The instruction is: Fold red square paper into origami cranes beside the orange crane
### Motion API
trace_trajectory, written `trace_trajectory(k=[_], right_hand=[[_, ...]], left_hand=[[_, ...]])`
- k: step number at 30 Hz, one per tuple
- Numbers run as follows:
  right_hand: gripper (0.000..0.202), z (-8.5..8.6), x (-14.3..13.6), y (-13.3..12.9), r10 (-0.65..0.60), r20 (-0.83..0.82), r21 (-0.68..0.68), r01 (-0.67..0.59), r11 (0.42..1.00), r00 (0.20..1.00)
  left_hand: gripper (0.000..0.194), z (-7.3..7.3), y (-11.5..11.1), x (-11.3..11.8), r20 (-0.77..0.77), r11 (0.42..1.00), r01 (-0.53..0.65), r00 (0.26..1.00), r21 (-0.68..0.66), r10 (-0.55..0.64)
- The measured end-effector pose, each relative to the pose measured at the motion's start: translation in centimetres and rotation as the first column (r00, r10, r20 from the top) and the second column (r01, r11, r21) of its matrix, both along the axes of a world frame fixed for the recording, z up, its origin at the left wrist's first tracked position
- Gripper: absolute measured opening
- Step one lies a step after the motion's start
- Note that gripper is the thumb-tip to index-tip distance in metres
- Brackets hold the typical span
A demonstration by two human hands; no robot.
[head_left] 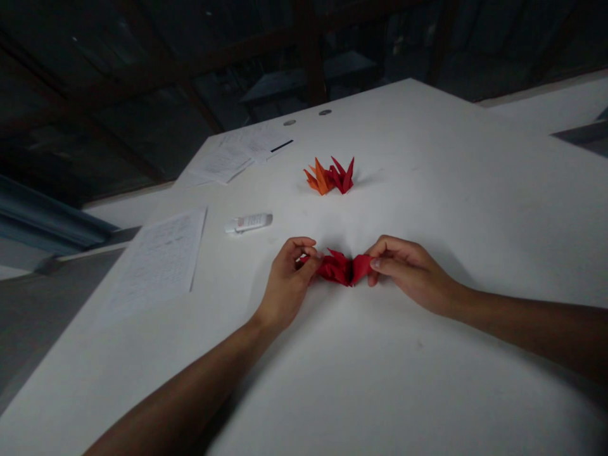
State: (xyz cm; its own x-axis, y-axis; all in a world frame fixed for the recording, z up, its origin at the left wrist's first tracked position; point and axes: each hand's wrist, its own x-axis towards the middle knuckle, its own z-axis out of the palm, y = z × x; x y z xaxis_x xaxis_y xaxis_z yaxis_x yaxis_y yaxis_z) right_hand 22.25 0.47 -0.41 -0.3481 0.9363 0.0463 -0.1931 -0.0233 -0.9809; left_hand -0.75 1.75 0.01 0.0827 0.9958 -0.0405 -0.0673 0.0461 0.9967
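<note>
There is one view, and it looks out from the person's head. It faces forward and down over a big, flat white table [380,380]. The bare left hand [287,278] and bare right hand [415,272] are quite near, and the small, pointy red folded paper [335,269] between them is just below the middle. One bare arm [190,380] comes in from the bottom left and the other from the right side. The view is wide, so it also takes in the dark glass wall with brown bars [311,50], far off at the top.
</note>
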Motion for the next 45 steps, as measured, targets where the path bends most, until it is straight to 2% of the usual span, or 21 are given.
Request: trace_trajectory(k=[4,8,20,24,34,42,45], right_hand=[[0.011,-0.4,-0.1,0.5,-0.123,-0.097,-0.103,0.113,0.988,0.988],[0.012,-0.4,-0.3,0.7,-0.193,-0.187,-0.179,0.16,0.971,0.963],[0.015,0.2,-0.1,1.0,-0.275,-0.239,-0.256,0.213,0.943,0.931],[0.015,0.2,0.1,1.2,-0.291,-0.204,-0.256,0.236,0.937,0.935],[0.015,0.8,0.7,1.9,-0.274,0.054,-0.199,0.28,0.939,0.96],[0.017,0.5,1.0,2.4,-0.233,0.11,-0.144,0.247,0.958,0.966],[0.011,0.3,1.1,2.5,-0.206,0.128,-0.124,0.222,0.967,0.97]], left_hand=[[0.028,-0.1,0.2,0.2,0.114,0.996,-0.093,0.989,0.004,0.092],[0.03,0.0,0.3,0.3,0.239,0.986,-0.158,0.957,-0.047,0.164],[0.026,-0.2,0.4,-0.1,0.336,0.984,-0.171,0.925,-0.044,0.176],[0.026,-0.1,0.3,0.0,0.33,0.983,-0.181,0.926,-0.038,0.183],[0.026,0.2,0.0,0.0,0.322,0.978,-0.204,0.924,-0.043,0.207],[0.026,0.1,0.0,-0.1,0.301,0.978,-0.207,0.932,-0.018,0.202],[0.026,0.0,-0.1,-0.1,0.268,0.98,-0.198,0.946,0.024,0.184]])
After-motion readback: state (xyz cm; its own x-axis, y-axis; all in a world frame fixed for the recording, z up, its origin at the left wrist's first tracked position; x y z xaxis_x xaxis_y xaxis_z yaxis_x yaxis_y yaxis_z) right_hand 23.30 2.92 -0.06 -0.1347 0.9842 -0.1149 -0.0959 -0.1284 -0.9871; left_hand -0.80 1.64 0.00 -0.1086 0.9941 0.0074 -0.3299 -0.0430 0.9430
